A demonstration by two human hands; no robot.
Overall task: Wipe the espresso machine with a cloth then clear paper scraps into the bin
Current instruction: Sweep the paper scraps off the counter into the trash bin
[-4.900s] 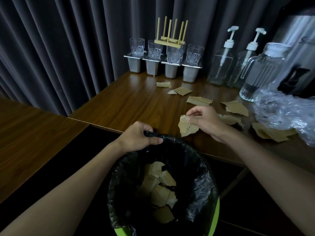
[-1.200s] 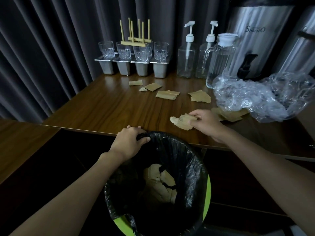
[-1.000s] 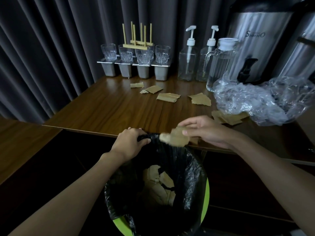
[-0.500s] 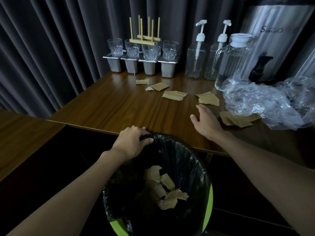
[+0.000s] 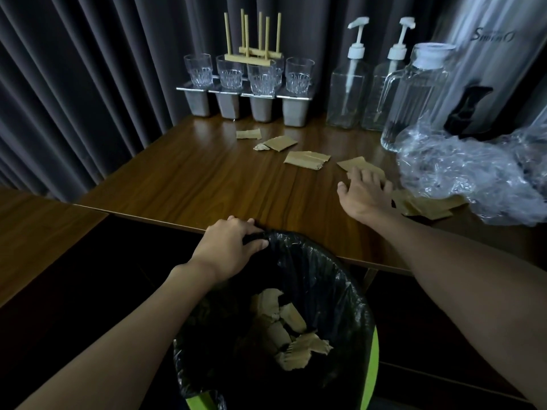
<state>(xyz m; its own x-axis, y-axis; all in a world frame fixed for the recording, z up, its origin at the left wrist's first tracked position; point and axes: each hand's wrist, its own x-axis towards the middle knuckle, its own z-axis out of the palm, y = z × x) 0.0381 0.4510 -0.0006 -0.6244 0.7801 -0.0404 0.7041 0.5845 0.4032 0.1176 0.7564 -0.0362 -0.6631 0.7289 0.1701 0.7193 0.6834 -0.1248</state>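
Note:
A green bin (image 5: pixel 373 362) lined with a black bag stands below the table's front edge, with several brown paper scraps (image 5: pixel 291 329) inside. My left hand (image 5: pixel 229 250) grips the bag's rim at the far side. My right hand (image 5: pixel 362 192) reaches over the wooden table (image 5: pixel 207 179) with fingers spread, its fingertips on a brown paper scrap (image 5: pixel 356 163). More scraps lie on the table: one (image 5: pixel 306 159) in the middle, two (image 5: pixel 279 142) (image 5: pixel 248 133) further back, and a pile (image 5: pixel 426 204) right of my hand.
Crumpled clear plastic (image 5: pixel 473 176) lies at the table's right. At the back stand glasses on metal tubs (image 5: pixel 248 81), two pump bottles (image 5: pixel 349 84), a glass jug (image 5: pixel 414 93) and a steel urn (image 5: pixel 491 54). Dark curtains hang behind.
My right hand carried a scrap over the bin, let it fall in, then reached back across the table to another scrap. My left hand stayed on the bin's rim.

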